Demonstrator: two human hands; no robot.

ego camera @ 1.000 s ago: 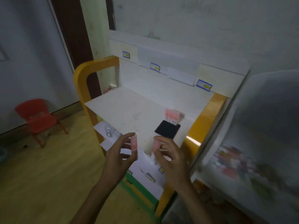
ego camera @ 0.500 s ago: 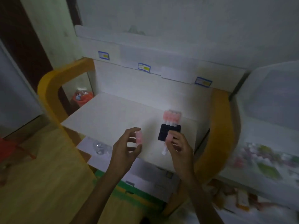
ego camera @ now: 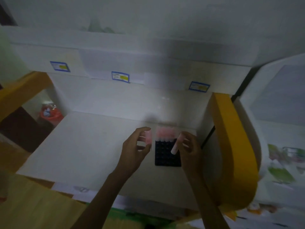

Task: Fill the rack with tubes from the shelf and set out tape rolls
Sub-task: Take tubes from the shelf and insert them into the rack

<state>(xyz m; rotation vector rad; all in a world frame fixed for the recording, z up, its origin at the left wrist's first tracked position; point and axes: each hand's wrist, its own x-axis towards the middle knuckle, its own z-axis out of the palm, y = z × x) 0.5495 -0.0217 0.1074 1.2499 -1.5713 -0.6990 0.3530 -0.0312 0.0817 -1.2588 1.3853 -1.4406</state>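
White tabletop [ego camera: 85, 146] carries the black rack [ego camera: 167, 157] near its right edge, pink-capped tubes filling only the far row. Left hand [ego camera: 135, 151] pinches one tube [ego camera: 148, 137], right hand [ego camera: 189, 149] grips another tube [ego camera: 177, 142] tilted over the rack; I'd straighten it over an open hole before pushing down. Pretty blurry, can't count holes, no tape rolls visible.

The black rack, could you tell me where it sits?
The black rack sits right of centre on the white shelf, between both hands, pink-capped tubes along its far edge.

Red bin [ego camera: 51, 115], 3 blue-bordered labels [ego camera: 120, 77]
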